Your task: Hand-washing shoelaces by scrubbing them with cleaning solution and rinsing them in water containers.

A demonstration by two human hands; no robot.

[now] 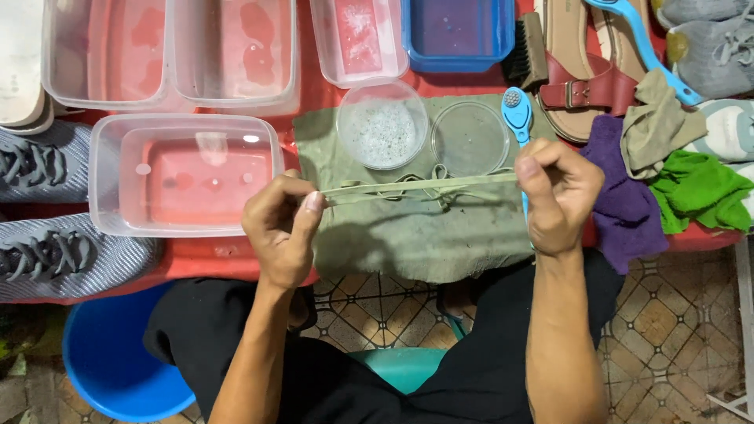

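A: Status of the hands?

B: Left hand [281,235] pinches one end of a flat pale-olive shoelace [416,186], thumb and forefinger closed on it. Right hand [559,196] is clenched round the other end. The lace is pulled taut and level between them.

A: Where relative to the cloth?

B: Just above the grey-green cloth [424,235] spread on the red table [228,263], over its middle. Slack loops of the same lace lie on the cloth right under the taut span.

A: What crowds it?

B: Beyond the cloth's far edge: round clear plastic tub [382,126] and its flat clear lid [470,139], both partly on the cloth. Left of the cloth: rectangular clear plastic tub [184,173], close to the left hand. Right of it: blue-handled brush [517,114], running behind the right hand, then a purple rag [624,212] and a green rag [699,192].

A: Open room?

B: The cloth's near half is bare down to the table's front edge. Grey knit sneakers [47,212] sit well left of the cloth.
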